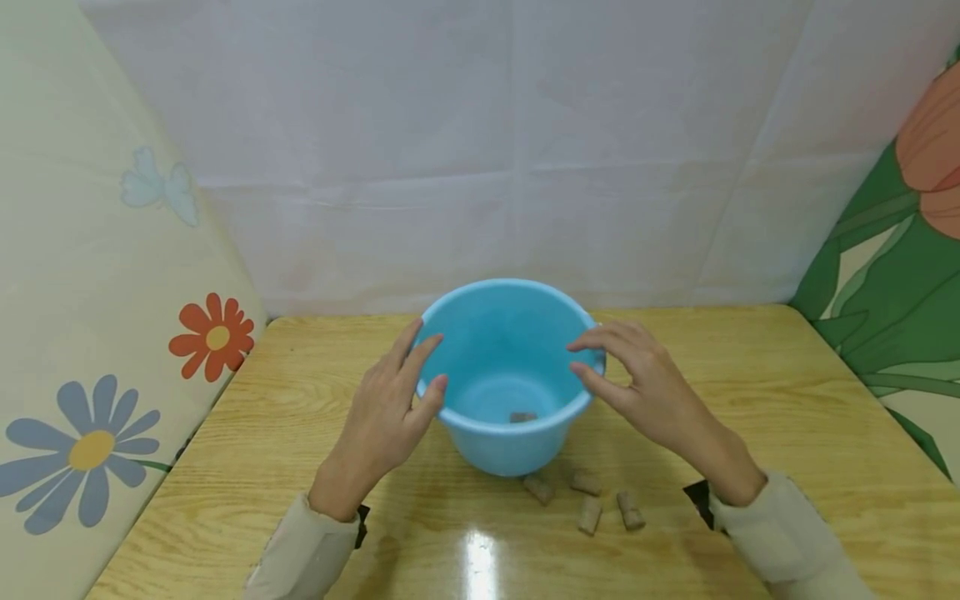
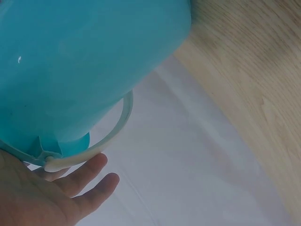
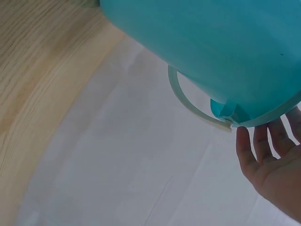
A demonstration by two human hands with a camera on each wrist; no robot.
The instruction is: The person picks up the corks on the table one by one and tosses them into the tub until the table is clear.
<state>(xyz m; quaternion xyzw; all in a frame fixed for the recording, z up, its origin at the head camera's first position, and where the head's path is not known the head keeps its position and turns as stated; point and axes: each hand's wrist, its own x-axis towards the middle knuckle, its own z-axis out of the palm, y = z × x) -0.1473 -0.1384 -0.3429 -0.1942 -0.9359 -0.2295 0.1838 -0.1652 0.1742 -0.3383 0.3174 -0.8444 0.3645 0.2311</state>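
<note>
A light-blue bucket with its mouth facing me is in the middle of the head view. At its left rim is my left hand, thumb and fingers spread apart. My right hand is at the right rim, fingers bent, with a gap between thumb and index finger. In the left wrist view, fingertips come close to the pale handle. The right wrist view has fingertips right at the rim. One small brown cork lies inside the bucket.
Several more brown corks lie on the wooden table in front of the bucket, towards the right. A white cloth hangs behind the table. Flower-printed panels stand on both sides.
</note>
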